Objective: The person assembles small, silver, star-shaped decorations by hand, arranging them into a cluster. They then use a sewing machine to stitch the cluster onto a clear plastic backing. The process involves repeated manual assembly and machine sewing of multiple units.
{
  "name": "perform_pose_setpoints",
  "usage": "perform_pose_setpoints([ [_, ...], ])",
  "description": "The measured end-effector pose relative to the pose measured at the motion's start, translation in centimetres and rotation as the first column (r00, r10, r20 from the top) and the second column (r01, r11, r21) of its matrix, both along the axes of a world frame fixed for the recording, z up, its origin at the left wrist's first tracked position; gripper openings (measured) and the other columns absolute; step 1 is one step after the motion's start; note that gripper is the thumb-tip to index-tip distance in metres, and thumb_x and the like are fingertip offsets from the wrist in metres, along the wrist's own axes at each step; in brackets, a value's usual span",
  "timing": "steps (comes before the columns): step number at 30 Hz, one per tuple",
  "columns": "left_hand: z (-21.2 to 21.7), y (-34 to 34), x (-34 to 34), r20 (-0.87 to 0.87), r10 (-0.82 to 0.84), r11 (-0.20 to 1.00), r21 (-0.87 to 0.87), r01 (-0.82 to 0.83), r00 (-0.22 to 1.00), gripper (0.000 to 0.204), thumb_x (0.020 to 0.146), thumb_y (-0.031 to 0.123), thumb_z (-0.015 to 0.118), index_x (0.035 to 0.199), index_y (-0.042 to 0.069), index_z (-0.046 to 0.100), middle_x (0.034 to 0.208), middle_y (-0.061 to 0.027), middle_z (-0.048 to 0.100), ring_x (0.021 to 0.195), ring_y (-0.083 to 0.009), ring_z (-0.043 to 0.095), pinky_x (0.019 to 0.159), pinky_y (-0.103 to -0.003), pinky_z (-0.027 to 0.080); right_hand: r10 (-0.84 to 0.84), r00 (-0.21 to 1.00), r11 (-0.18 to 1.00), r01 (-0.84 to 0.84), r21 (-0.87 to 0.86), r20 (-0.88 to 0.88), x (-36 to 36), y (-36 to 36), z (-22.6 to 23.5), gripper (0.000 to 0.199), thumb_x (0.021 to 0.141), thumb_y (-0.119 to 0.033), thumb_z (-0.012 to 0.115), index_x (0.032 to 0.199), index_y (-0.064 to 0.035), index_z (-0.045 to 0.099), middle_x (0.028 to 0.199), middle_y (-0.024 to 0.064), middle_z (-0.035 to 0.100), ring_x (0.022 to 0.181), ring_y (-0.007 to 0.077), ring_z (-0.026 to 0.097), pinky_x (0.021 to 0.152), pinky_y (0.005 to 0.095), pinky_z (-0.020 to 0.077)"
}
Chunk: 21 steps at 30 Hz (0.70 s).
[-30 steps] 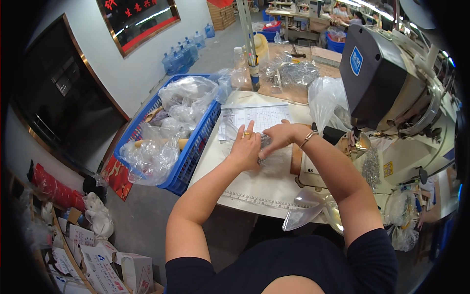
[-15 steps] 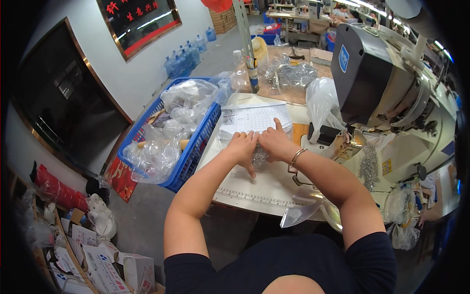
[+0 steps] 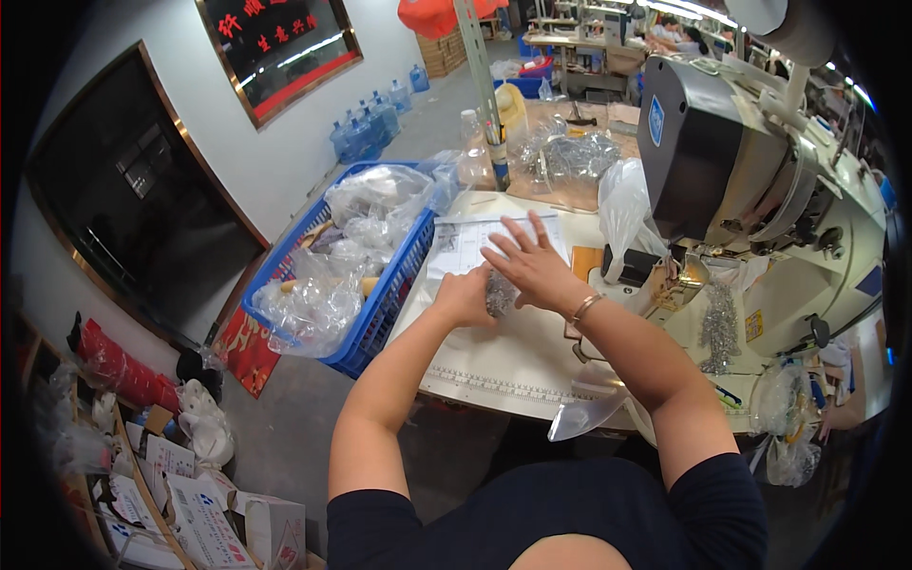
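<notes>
On the white sewing table point(image 3: 456, 375), a small glittery silver bundle point(image 3: 497, 296) lies between my hands; I cannot make out its exact kind. My left hand point(image 3: 464, 298) is curled round its left side, thumb toward me, with some fingertips hidden. Over its right side is my right hand point(image 3: 534, 272), fingers spread, reaching above a printed sheet of paper point(image 3: 461, 243). That sheet lies just beyond the bundle, partly covered by my hands. A bracelet circles my right wrist.
A blue basket point(image 3: 388, 309) of clear plastic bags stands left of the table. The sewing machine point(image 3: 698, 142) rises on the right, a white plastic bag point(image 3: 627, 204) beside it. More glittery silver material point(image 3: 719, 328) lies near the machine. A clear curved plastic piece point(image 3: 581, 415) sits at the front edge.
My right hand has lifted from pressing beside the left and spread its fingers over the sheet. My left hand has curled in beside the bundle. The view has shifted slightly.
</notes>
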<state>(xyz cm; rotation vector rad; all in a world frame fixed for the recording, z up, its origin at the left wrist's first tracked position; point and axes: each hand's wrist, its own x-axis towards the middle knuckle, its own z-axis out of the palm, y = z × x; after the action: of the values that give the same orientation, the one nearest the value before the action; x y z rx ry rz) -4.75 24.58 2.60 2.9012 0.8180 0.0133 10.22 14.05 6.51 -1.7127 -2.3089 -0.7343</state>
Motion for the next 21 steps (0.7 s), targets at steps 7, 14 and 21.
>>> perform_pose_setpoints([
  [7, 2.7, 1.6, -3.6, 0.534, 0.286, 0.797, -0.594, 0.112, 0.796, 0.081, 0.062, 0.025, 0.080, 0.129, -0.001, 0.042, 0.118, -0.0166, 0.057, 0.110, -0.0278, 0.055, 0.093, -0.036, 0.044, 0.163, 0.420, 0.921, 0.260, 0.291, -0.893, 4.0, 0.9, -4.0, 0.072, 0.081, -0.047, 0.064, 0.129, 0.0010, 0.039, 0.129, 0.0180, 0.042, 0.119, 0.0302, 0.040, 0.102, 0.0385, 0.0292],
  [14, 1.0, -2.4, -4.0, 0.705, 0.508, 0.158, -0.641, 0.751, 0.495, 0.071, 0.067, 0.023, 0.077, 0.127, 0.001, 0.045, 0.121, -0.0111, 0.055, 0.112, -0.0249, 0.053, 0.095, -0.037, 0.044, -0.232, -0.151, 0.854, -0.505, -0.127, -0.961, -0.1, -0.2, -2.3, 0.081, 0.082, -0.048, 0.062, 0.136, 0.0037, 0.030, 0.127, 0.0153, 0.047, 0.120, 0.0205, 0.041, 0.101, 0.0334, 0.0326],
  [21, -4.3, -3.4, -4.1, 0.661, 0.595, 0.244, -0.690, 0.681, 0.457, 0.077, 0.066, 0.017, 0.078, 0.132, 0.002, 0.040, 0.122, -0.0086, 0.051, 0.116, -0.0223, 0.048, 0.099, -0.033, 0.038, -0.035, 0.299, 0.940, -0.313, -0.133, -0.954, -2.2, -2.1, -3.5, 0.115, 0.059, -0.048, 0.082, 0.138, 0.0084, 0.020, 0.135, 0.0261, 0.036, 0.130, 0.0328, 0.033, 0.106, 0.0365, 0.0291],
])
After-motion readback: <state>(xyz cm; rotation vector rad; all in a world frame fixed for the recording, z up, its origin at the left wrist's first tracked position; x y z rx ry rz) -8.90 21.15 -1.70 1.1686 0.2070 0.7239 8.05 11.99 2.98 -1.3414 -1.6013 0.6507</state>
